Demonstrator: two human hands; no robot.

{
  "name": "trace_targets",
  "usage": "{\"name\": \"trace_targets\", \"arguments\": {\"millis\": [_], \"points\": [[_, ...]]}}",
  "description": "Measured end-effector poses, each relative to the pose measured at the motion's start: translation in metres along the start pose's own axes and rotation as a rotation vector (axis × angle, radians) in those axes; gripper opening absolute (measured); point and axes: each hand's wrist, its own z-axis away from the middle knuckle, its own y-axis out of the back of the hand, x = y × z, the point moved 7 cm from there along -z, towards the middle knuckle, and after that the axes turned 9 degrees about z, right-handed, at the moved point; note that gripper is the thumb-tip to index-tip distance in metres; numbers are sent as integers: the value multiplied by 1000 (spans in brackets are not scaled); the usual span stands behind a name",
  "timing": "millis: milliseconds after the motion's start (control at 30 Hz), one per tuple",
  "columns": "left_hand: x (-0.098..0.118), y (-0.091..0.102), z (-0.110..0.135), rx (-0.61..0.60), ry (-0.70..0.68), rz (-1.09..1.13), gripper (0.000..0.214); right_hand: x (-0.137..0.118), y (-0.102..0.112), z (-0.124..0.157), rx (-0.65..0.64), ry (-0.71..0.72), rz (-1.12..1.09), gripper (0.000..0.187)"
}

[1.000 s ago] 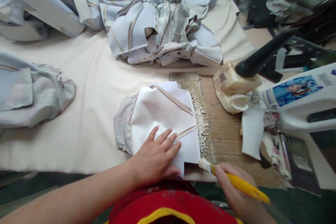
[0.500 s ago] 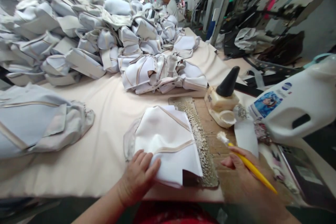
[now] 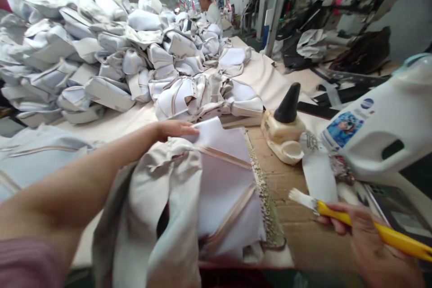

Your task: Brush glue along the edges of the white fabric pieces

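My left hand [image 3: 178, 129] reaches across to the far edge of a white sewn fabric piece [image 3: 226, 180] with beige strips, its fingers closed on that edge. A loose grey-beige cloth part [image 3: 145, 207] of the piece hangs toward me, over the near side. Beneath its right edge shows a board [image 3: 266, 207] with a rough, crusted surface. Off to the right, my right hand [image 3: 364, 234] is closed around a yellow-handled brush [image 3: 388, 234], whose white-coated bristles point left above brown cardboard [image 3: 293, 229].
A high heap of similar white pieces [image 3: 111, 45] fills the back left. On the right stand a glue-stained container with a black cone [image 3: 288, 103] and a large white jug [image 3: 381, 130]. A dark phone-like slab [image 3: 398, 211] lies below. A person [image 3: 209, 9] is far back.
My left hand has moved up to the far edge of the piece, and its grey-beige cloth part now stands up on the near left. My right hand has shifted right with the brush.
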Motion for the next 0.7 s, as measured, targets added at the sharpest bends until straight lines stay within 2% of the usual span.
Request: {"name": "trace_targets", "arguments": {"millis": [100,167,267,367,433,533,633,700], "points": [[-24,-37,-58,-59,38,-182,39,19,-4,-2,2,-94,76,41],[-30,-51,-77,-23,23,-304,38,26,-10,-4,5,-150,108,40],[-26,-72,-75,47,-100,-425,43,24,-27,-11,17,-216,100,42],[-13,-116,-53,-3,-437,-631,46,10,-58,-25,-11,-204,43,43],[-12,-147,-45,-47,-605,-794,44,-3,-85,-37,-65,-141,-10,40],[-20,-170,-54,-61,-605,-877,43,-18,-125,-57,-158,-38,21,35],[-25,-173,-66,-102,-601,-850,43,-27,-163,-79,-245,22,143,34],[-27,-171,-70,-114,-610,-817,42,-34,-187,-99,-257,58,213,34]]}}
